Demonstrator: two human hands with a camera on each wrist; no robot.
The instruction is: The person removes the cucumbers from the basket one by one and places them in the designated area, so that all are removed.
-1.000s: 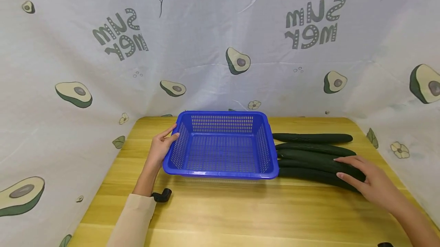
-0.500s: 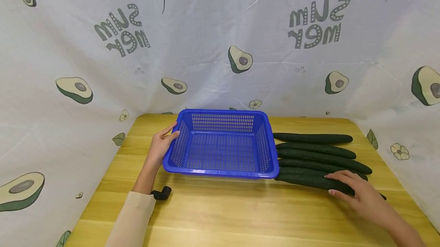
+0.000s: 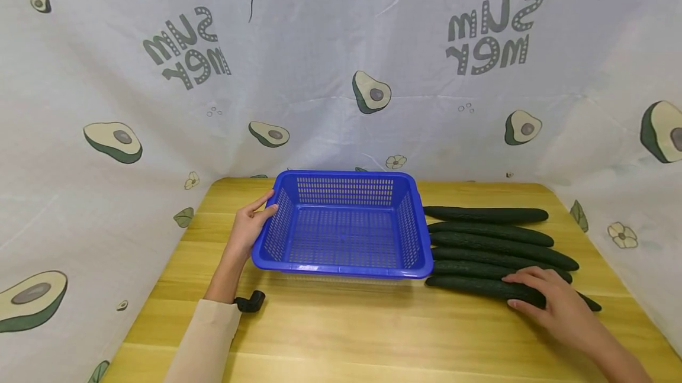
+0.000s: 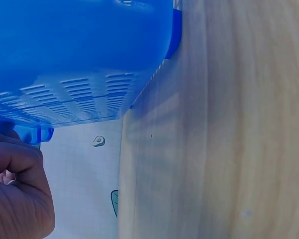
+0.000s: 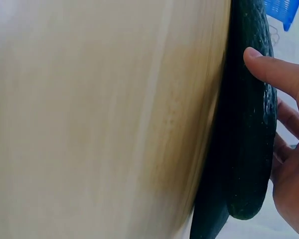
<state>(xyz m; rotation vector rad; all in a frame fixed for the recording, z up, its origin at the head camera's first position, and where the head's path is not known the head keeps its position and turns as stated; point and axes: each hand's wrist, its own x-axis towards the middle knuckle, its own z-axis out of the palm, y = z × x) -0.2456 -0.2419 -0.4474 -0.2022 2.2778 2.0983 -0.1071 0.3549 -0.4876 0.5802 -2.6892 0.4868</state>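
A blue plastic basket (image 3: 341,269) with slotted walls stands mid-table, with nothing in it. My left hand (image 3: 248,226) holds its left rim, thumb over the edge; in the left wrist view the fingers are curled at the blue rim. Right of the basket lie several long dark green cucumbers (image 3: 487,214), roughly side by side. My right hand (image 3: 554,306) grips the nearest cucumber (image 3: 474,286) near its right end. In the right wrist view the thumb (image 5: 269,67) presses one side of that cucumber, and the other fingers are partly hidden behind it.
The wooden table (image 3: 341,335) reaches toward me in front of the basket. A white cloth (image 3: 319,63) printed with avocados hangs behind and along both sides. A black wrist strap (image 3: 250,301) shows at my left cuff.
My right hand has moved left and nearer to me, from the middle of the row to the front cucumber. That cucumber now lies slightly apart from the others. The left hand stays on the basket.
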